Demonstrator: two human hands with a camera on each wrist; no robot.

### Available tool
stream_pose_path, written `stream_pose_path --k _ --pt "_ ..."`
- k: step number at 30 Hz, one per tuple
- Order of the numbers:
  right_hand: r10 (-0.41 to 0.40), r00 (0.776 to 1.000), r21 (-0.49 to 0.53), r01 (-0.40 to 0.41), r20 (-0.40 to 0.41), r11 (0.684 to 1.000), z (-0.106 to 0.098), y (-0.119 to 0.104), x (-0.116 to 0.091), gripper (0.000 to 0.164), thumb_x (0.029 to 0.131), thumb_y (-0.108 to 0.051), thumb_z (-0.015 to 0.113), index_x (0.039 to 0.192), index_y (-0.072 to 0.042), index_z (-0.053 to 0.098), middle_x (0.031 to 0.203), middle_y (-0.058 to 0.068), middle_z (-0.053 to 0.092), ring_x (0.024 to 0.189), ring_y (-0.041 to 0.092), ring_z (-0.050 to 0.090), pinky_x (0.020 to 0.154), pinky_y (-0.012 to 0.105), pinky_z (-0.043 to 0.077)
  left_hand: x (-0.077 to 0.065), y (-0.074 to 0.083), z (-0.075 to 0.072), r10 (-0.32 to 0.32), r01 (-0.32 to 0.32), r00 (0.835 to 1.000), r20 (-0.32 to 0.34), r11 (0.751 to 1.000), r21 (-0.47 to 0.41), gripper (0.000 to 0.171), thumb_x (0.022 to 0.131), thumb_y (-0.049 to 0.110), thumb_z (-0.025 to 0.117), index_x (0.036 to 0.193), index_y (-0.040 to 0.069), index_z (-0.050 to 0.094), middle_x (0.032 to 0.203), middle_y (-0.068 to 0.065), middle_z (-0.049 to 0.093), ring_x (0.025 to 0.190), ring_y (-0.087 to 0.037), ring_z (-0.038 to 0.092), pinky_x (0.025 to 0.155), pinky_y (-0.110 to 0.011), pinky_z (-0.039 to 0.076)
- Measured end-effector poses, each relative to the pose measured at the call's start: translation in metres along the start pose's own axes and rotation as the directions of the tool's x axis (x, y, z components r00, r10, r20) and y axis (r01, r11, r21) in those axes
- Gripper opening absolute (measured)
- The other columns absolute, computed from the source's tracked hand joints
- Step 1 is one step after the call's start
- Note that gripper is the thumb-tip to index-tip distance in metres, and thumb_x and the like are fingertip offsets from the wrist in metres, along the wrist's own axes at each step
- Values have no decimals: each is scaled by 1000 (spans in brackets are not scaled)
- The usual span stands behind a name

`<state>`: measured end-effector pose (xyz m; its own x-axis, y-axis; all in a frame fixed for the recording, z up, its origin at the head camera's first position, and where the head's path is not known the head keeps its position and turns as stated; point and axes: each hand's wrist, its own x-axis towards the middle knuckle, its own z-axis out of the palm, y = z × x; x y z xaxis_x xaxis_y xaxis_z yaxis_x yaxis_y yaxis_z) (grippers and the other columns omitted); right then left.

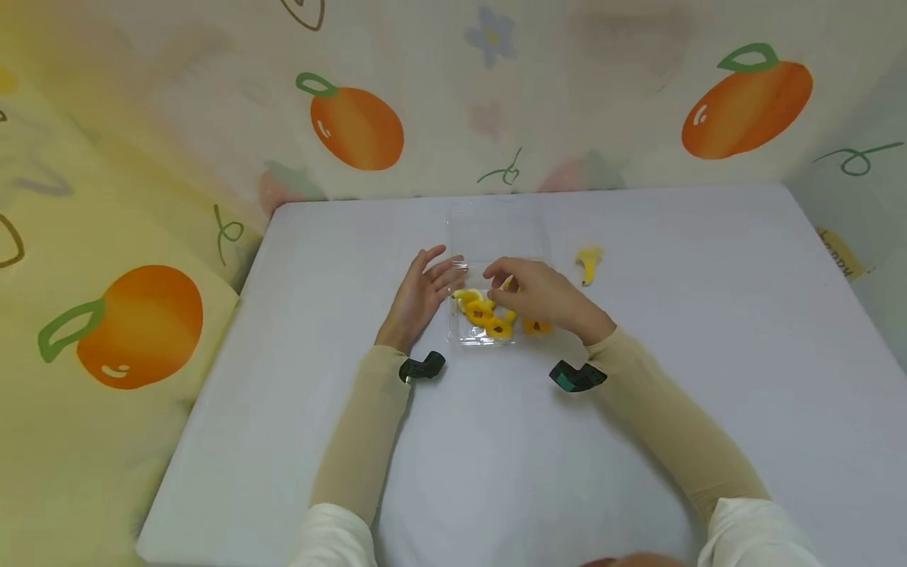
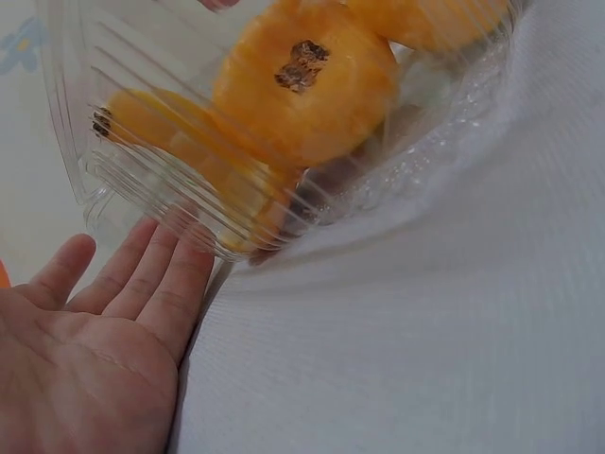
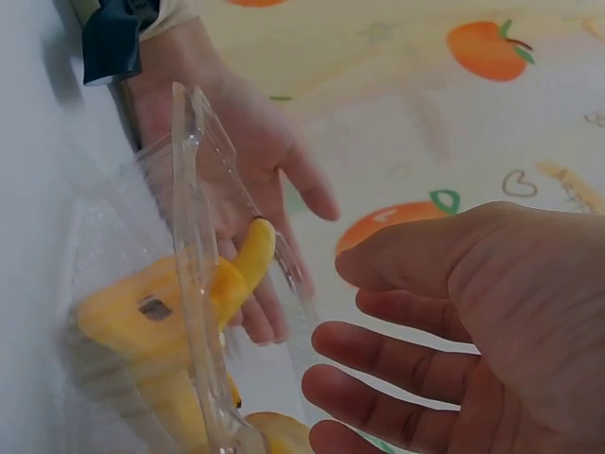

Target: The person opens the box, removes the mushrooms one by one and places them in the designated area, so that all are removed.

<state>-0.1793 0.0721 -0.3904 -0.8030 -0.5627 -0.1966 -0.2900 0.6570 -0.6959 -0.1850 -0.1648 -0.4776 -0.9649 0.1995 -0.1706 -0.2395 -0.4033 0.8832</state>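
Observation:
A clear plastic clamshell box lies with its lid folded back. Inside are several yellow gourd-shaped pieces, with narrow curved necks and dark rough spots on their broad ends; one piece shows large through the ribbed wall. My left hand is palm up beside the box's left wall, its straight fingertips right at the plastic. Over the box's right half hovers my right hand, fingers loosely bent; in the right wrist view nothing shows between thumb and fingers.
Another yellow piece lies on the white tabletop, right of the open lid. One more shows below my right hand, by the box's right side. A fruit-patterned cloth hangs behind the table's far edge.

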Motion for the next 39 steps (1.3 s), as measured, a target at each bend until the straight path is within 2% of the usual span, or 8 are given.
stream_pose_path --k 5,16,23,28,39 --pt "-5 1000 -16 5 13 1000 9 2 -4 42 99 -26 66 136 -9 58 128 9 66 106 25 62 92 40 59 -2 -7 2 -6 6 1000 8 1000 12 70 105 58 39 158 13 29 157 -17 44 143 -33 48 121 -42 39" --pt "-31 997 -45 34 65 998 16 3 -2 45 96 -23 67 137 -8 57 135 12 64 114 28 65 96 44 59 0 -5 2 3 -3 1000 26 1000 17 70 106 57 38 158 11 27 156 -17 45 143 -32 48 122 -42 40" --pt "4 993 -65 4 116 998 18 5 0 54 96 -32 68 143 -12 50 138 11 63 113 26 66 97 47 57 1 -4 2 1 -1 1000 23 1000 10 68 107 55 35 158 11 27 157 -18 44 143 -33 48 121 -42 40" --pt "-4 990 -70 14 138 997 20 7 0 55 96 -34 67 143 -12 49 138 10 62 118 26 63 100 49 55 1 -4 1 0 0 1000 24 1000 -3 69 107 56 37 158 10 27 156 -19 44 144 -34 47 121 -42 40" --pt "-44 989 -112 60 141 992 30 6 7 53 96 -31 68 142 -10 53 137 9 63 117 24 62 104 46 54 2 -2 2 5 -5 1000 -3 1000 -19 66 108 53 36 157 10 29 157 -20 44 144 -34 48 120 -42 41"
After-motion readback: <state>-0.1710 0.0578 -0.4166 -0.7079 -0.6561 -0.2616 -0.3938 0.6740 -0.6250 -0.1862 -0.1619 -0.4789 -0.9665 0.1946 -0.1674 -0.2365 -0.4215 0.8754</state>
